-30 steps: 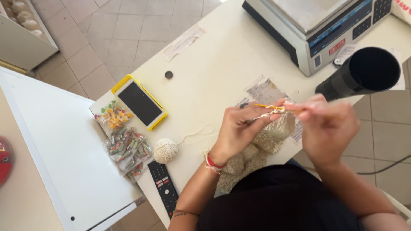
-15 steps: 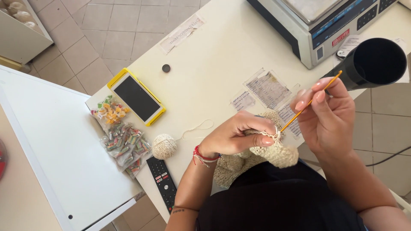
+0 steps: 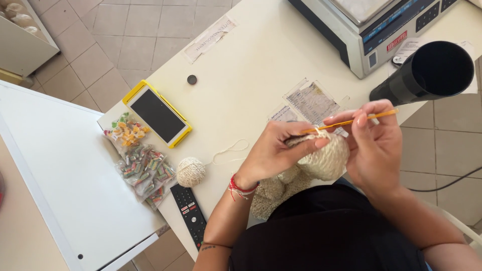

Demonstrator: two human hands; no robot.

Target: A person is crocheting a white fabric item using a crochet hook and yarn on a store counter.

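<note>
Near the tabletop's [image 3: 261, 75] left corner lie two clear bags of sweets [image 3: 139, 161] and a phone in a yellow case [image 3: 157, 114], with a small dark cap [image 3: 192, 79] further in. At the near edge sit a remote control [image 3: 189, 214] and a ball of cream yarn [image 3: 191, 171], its strand trailing right. Over that edge the left hand [image 3: 278, 150] is closed around a cream crochet piece [image 3: 324, 158]. The right hand [image 3: 376, 145] pinches an orange crochet hook [image 3: 351, 122], its tip at the piece. At the far right corner stand a weighing scale [image 3: 371, 30] and a black tube [image 3: 427, 73].
</note>
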